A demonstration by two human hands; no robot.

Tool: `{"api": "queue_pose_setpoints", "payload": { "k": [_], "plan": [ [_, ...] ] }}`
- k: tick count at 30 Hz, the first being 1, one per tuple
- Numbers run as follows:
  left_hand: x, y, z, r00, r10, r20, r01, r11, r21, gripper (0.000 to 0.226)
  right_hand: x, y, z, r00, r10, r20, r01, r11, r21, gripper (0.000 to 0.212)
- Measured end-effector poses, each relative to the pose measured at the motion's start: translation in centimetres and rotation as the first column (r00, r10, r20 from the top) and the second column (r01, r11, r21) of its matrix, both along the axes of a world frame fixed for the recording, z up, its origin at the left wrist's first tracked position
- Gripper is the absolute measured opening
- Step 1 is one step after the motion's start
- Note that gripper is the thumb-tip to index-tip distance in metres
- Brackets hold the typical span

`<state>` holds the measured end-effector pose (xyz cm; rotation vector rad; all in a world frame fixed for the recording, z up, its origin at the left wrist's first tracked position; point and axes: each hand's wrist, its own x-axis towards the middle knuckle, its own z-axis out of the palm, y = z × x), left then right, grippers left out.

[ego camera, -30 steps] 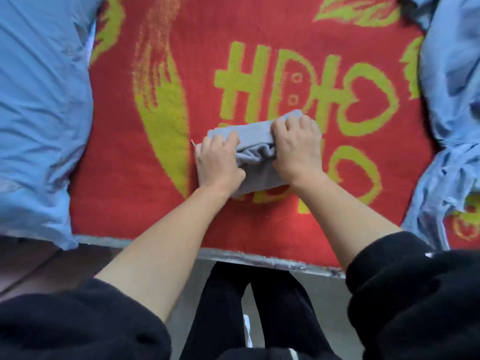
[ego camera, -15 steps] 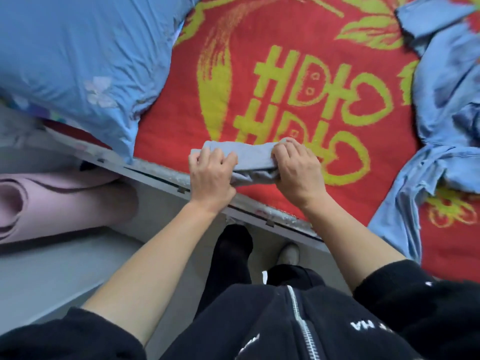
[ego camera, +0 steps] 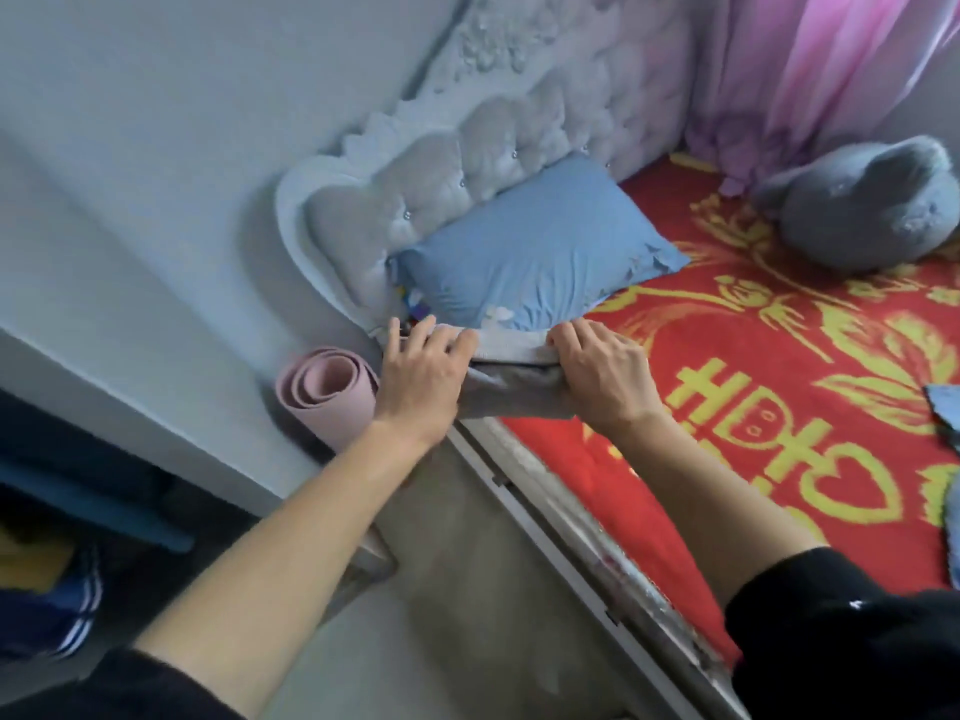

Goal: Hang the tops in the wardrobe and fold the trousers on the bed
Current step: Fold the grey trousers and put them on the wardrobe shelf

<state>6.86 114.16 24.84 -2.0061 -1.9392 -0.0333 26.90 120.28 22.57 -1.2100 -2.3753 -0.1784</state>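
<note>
A folded pair of grey trousers (ego camera: 511, 379) sits between my two hands at the bed's near corner, right in front of the blue pillow (ego camera: 535, 257). My left hand (ego camera: 421, 379) grips its left end, fingers curled over the top. My right hand (ego camera: 602, 376) grips its right end the same way. The bundle hangs partly over the edge of the bed with the red and yellow blanket (ego camera: 779, 407). Whether it rests on the blanket or is lifted off it, I cannot tell.
A white tufted headboard (ego camera: 467, 163) stands behind the pillow. A rolled pink mat (ego camera: 327, 392) lies on the floor by the bed corner. A grey plush cushion (ego camera: 867, 210) and pink curtain (ego camera: 810, 70) are at the far right. Blue cloth (ego camera: 945, 413) shows at the right edge.
Both hands carried the folded trousers from the middle of the blanket leftwards to the corner beside the pillow. The view swung left, showing headboard, wall and floor.
</note>
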Motion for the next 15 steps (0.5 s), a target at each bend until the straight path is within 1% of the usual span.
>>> {"api": "queue_pose_setpoints", "payload": {
  "k": [2, 4, 7, 10, 13, 15],
  "plan": [
    [-2.2, -2.0, 3.9, 0.998, 0.049, -0.051, -0.047, 0.998, 0.038, 0.054, -2.2, -1.5, 3.9, 1.0, 0.016, 0.002, -0.016, 0.996, 0.082, 0.013],
    [-4.4, -4.6, 7.4, 0.992, 0.071, -0.102, -0.059, 0.992, 0.109, 0.053, -4.5, -3.5, 7.2, 1.0, 0.017, 0.004, -0.017, 0.988, 0.156, 0.014],
    [-8.3, -10.2, 12.1, 0.985, 0.117, -0.129, -0.091, 0.977, 0.193, 0.059, -8.7, -8.0, 11.8, 0.999, 0.041, -0.009, -0.038, 0.972, 0.231, 0.013],
    [-13.1, -18.4, 16.0, 0.97, 0.164, -0.177, -0.114, 0.958, 0.264, 0.06, -13.8, -14.6, 15.8, 0.997, 0.073, 0.014, -0.073, 0.94, 0.334, 0.011],
    [-18.7, -28.0, 19.6, 0.942, 0.229, -0.246, -0.154, 0.945, 0.289, 0.058, -19.8, -22.4, 19.6, 0.987, 0.158, 0.026, -0.154, 0.899, 0.409, 0.014],
    [-22.6, -34.3, 22.1, 0.915, 0.298, -0.273, -0.2, 0.921, 0.335, 0.055, -24.5, -27.2, 22.1, 0.97, 0.237, 0.057, -0.239, 0.876, 0.419, 0.01]
  ]
}}
